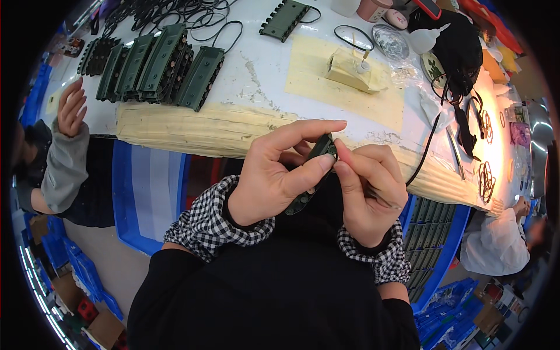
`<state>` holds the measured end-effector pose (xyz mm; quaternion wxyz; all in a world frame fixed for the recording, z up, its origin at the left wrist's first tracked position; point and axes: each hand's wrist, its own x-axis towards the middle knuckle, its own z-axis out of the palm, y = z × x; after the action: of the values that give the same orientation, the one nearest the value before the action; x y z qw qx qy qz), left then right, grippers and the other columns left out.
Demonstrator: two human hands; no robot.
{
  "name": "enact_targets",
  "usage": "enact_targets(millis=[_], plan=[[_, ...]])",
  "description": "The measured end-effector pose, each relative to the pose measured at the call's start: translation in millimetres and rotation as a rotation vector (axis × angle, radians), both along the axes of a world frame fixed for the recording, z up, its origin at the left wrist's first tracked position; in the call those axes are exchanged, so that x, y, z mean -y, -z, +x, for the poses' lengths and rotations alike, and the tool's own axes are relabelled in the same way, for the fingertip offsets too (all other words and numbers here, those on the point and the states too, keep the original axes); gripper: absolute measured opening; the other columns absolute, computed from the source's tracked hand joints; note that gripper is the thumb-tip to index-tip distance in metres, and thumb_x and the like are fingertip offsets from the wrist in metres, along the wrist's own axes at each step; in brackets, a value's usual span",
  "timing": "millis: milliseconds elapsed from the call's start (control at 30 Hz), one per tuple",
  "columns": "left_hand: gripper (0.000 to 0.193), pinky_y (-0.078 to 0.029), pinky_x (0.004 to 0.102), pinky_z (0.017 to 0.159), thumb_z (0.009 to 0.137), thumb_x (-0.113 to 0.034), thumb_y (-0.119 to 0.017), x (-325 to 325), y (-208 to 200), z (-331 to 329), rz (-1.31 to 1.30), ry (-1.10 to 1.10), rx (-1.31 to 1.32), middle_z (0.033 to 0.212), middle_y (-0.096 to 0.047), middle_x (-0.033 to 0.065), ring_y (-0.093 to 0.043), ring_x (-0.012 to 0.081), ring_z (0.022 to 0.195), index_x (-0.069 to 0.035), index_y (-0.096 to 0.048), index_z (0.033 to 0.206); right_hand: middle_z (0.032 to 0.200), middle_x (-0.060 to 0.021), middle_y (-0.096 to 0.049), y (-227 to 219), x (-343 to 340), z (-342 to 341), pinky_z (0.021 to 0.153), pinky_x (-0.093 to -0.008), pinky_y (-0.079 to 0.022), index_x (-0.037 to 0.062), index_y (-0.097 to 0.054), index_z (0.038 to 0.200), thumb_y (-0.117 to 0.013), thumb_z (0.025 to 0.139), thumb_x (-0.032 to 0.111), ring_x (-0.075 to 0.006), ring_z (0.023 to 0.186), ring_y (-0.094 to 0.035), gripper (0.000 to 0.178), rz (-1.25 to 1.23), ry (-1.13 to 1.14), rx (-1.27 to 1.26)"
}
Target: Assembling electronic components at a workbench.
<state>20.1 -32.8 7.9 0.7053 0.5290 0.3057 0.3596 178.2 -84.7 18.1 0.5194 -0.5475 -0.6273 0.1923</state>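
Note:
My left hand [259, 175] is wrapped round a dark green plastic model tank hull [299, 203] with small wheels along its side. The hull is tilted, its upper end showing between thumb and forefinger. At that upper end my right hand [373, 189] touches the hull with thumb and forefinger pinched together. Whatever those fingertips hold is too small or hidden to name. Beyond my hands, several similar green hulls [157, 64] stand packed side by side on the table, and a single one [284, 20] lies at the far middle.
A tape-covered block [350, 71] bears a small white cup. Black rubber loops [354, 37] lie behind it. A black cord [429, 143] hangs over the padded table edge [192, 128]. Blue trays flank me; the right one [452, 239] holds several green hulls. Another person's hand [71, 109] is at left.

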Motion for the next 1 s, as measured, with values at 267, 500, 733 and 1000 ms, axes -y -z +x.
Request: enact_targets(millis=[267,500,733,1000], plan=[[0.042,-0.048,0.0223,0.085,0.092,-0.006,-0.057,-6.1,7.0,0.2,-0.047,0.046,0.058,0.11,-0.064,0.0063,-0.057,0.0068,0.096,-0.002,-0.053,0.134,0.086,-0.0046,-0.059,5.3,0.8,4.2,0.055,-0.0188,-0.038,0.0011,-0.071,0.109,-0.069,0.085,-0.004,-0.006,0.064,-0.048,0.025,-0.086,-0.087,-0.216],[0.037,-0.045,0.0201,0.079,0.097,-0.008,-0.053,-8.3,1.0,-2.2,-0.082,0.073,0.05,0.109,-0.065,0.0059,-0.056,0.0049,0.095,-0.002,-0.047,0.133,0.085,-0.005,-0.059,4.7,-4.3,12.1,0.058,-0.0195,-0.042,0.0009,-0.07,0.111,-0.068,0.084,-0.004,-0.0081,0.064,-0.05,0.027,-0.024,-0.158,-0.071],[0.014,-0.041,0.0202,0.074,0.099,-0.013,-0.054,-17.2,5.8,-7.2,-0.013,0.296,0.095,0.094,-0.06,0.0016,-0.051,0.0033,0.083,-0.003,-0.049,0.107,0.078,0.0006,-0.058,7.6,-11.6,37.2,0.052,-0.0194,-0.032,0.003,-0.074,0.096,-0.073,0.079,-0.003,-0.0036,0.061,-0.045,0.019,-0.179,-0.24,-0.238],[0.014,-0.042,0.0211,0.078,0.1,-0.015,-0.051,-19.9,6.6,-8.2,-0.135,0.421,0.138,0.096,-0.061,0.0026,-0.053,0.0042,0.088,-0.002,-0.05,0.106,0.061,0.0073,-0.046,-19.2,-25.3,48.5,0.047,-0.0207,-0.023,0.0016,-0.069,0.105,-0.073,0.082,0.004,-0.0001,0.047,-0.032,0.023,-0.557,-0.38,-0.311]])
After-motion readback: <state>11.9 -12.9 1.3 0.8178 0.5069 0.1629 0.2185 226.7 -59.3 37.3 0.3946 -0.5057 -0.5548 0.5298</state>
